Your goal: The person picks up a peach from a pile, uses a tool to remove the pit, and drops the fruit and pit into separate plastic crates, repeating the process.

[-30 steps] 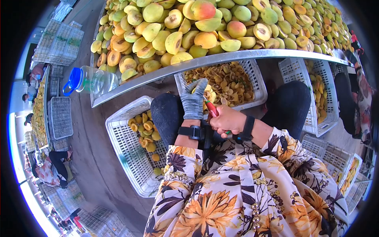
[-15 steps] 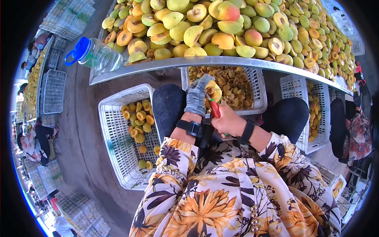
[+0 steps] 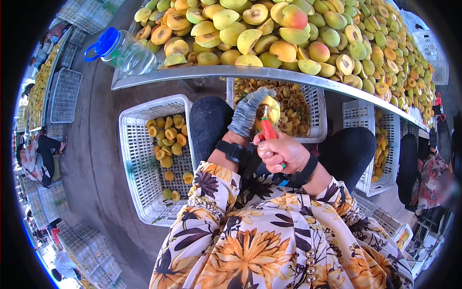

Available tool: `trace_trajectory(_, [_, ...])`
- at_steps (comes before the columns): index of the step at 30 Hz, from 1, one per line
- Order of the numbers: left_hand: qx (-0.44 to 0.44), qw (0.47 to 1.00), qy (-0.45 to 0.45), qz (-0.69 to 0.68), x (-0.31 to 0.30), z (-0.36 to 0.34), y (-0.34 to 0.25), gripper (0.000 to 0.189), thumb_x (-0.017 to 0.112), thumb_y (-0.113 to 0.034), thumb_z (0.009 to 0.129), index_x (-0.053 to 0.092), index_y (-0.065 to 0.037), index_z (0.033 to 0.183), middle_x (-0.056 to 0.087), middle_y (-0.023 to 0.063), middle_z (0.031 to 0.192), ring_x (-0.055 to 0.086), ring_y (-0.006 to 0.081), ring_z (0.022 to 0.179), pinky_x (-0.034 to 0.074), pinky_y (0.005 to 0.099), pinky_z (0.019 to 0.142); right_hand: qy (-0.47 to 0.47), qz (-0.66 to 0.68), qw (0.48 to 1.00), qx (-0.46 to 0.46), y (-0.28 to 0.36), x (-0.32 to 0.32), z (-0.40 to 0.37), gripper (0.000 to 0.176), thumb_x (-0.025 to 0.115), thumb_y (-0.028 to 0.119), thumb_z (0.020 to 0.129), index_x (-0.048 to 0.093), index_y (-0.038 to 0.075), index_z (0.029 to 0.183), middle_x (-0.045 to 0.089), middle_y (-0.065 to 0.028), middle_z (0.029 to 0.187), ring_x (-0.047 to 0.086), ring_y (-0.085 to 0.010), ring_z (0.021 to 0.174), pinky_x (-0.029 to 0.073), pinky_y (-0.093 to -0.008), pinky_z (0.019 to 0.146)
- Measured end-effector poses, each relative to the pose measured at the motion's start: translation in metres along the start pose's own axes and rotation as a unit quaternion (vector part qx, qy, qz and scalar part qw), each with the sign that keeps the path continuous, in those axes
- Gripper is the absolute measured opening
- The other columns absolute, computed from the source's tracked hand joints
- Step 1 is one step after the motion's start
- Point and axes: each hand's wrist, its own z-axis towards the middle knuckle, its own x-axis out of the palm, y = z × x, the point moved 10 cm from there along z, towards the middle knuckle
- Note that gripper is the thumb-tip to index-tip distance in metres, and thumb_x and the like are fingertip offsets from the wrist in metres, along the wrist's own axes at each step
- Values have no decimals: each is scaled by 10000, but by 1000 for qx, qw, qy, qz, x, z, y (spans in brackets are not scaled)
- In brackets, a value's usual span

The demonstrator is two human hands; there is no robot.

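My left hand (image 3: 244, 114), in a grey knit glove, is closed around a yellow apricot half (image 3: 273, 111). My right hand (image 3: 285, 153) is bare and grips a red-handled tool (image 3: 268, 130) whose narrow metal tip points up against the fruit; the exact kind of tool cannot be made out. Both hands are above my lap, between my knees. Just beyond them stands a white crate (image 3: 315, 115) with thin fruit scraps (image 3: 294, 108) in it. A second white crate (image 3: 136, 166), left of my leg, holds several apricot halves (image 3: 166, 137).
A metal-edged table (image 3: 231, 72) heaped with apricot halves (image 3: 332, 38) spans the front. A blue-lidded clear bottle (image 3: 130, 53) stands at its left corner. Another fruit crate (image 3: 385, 159) is right of my knee. A co-worker (image 3: 428, 178) sits at far right.
My right hand has turned, bringing the tool more upright with its metal tip now visible at the fruit. The left hand has tilted the apricot half. The view has shifted slightly.
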Motion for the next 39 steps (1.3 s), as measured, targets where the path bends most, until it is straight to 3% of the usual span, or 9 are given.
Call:
trace_trajectory(2, [-15, 1000, 5, -20, -3, 0, 8, 344, 596, -337, 813, 611, -16, 937, 620, 71, 753, 586, 134, 629, 488, 239, 566, -129, -155, 979, -19, 2, -14, 1, 109, 457, 45, 818, 431, 66, 922, 385, 31, 591, 303, -8, 354, 283, -189, 313])
trace_trajectory(11, [-9, 995, 62, -72, 23, -17, -7, 441, 580, -396, 810, 555, -16, 1032, 620, 109, 813, 605, 179, 631, 516, 294, 574, -11, -4, 1000, -7, -7, 6, 0, 86, 461, 40, 821, 434, 77, 894, 411, 10, 598, 334, -31, 360, 314, -211, 317])
trace_trajectory(14, [-102, 986, 44, -128, 28, -15, 18, 447, 584, -423, 799, 560, -23, 998, 615, 109, 800, 604, 204, 647, 515, 309, 572, -127, -322, 933, -100, 12, -15, 4, 100, 433, 0, 806, 412, 53, 889, 395, -2, 542, 339, -65, 349, 317, -227, 313])
trace_trajectory(19, [-149, 956, 164, -194, 18, 7, 50, 428, 593, -441, 788, 575, -44, 948, 612, 102, 817, 588, 209, 677, 501, 343, 590, -47, -328, 939, -94, 17, 18, 0, 93, 455, 2, 798, 429, 43, 877, 421, -24, 558, 359, -73, 347, 336, -234, 318])
trace_trajectory(20, [-140, 968, 106, -178, -76, 68, 118, 473, 497, -450, 845, 518, -31, 1064, 600, 129, 863, 574, 219, 721, 497, 328, 616, -77, -273, 949, -141, 32, 21, -8, 107, 460, -2, 794, 434, 43, 888, 425, -28, 563, 359, -72, 347, 339, -235, 317])
trace_trajectory(23, [-89, 991, -102, -25, -13, -8, 28, 527, 445, -556, 828, 586, -57, 926, 623, 80, 832, 599, 195, 679, 506, 310, 615, -156, -196, 924, -290, 69, 6, -38, 121, 492, 23, 828, 432, 42, 931, 452, -35, 604, 408, -77, 382, 363, -238, 331])
trace_trajectory(26, [-95, 989, -68, -89, -12, 3, 36, 570, 433, -589, 813, 585, -53, 936, 628, 83, 833, 615, 205, 702, 518, 314, 636, -208, -289, 820, -449, 93, -20, -69, 146, 497, 21, 811, 419, 13, 935, 458, -32, 596, 431, -85, 390, 372, -234, 336])
trace_trajectory(29, [-93, 987, -109, -72, -11, -2, 33, 580, 435, -592, 811, 585, -51, 953, 627, 81, 830, 614, 202, 717, 517, 319, 648, -304, -394, 852, -160, 57, -91, -41, 175, 511, 34, 786, 419, 3, 931, 458, -32, 582, 433, -88, 387, 374, -233, 335])
trace_trajectory(39, [-4, 999, -1, 50, 8, -9, 18, 398, 656, -351, 769, 587, -43, 1010, 601, 42, 937, 556, 121, 853, 452, 254, 782, -264, -317, 884, -217, 58, -79, -32, 238, 557, 84, 769, 426, 1, 950, 492, -77, 570, 497, -178, 424, 411, -300, 384])
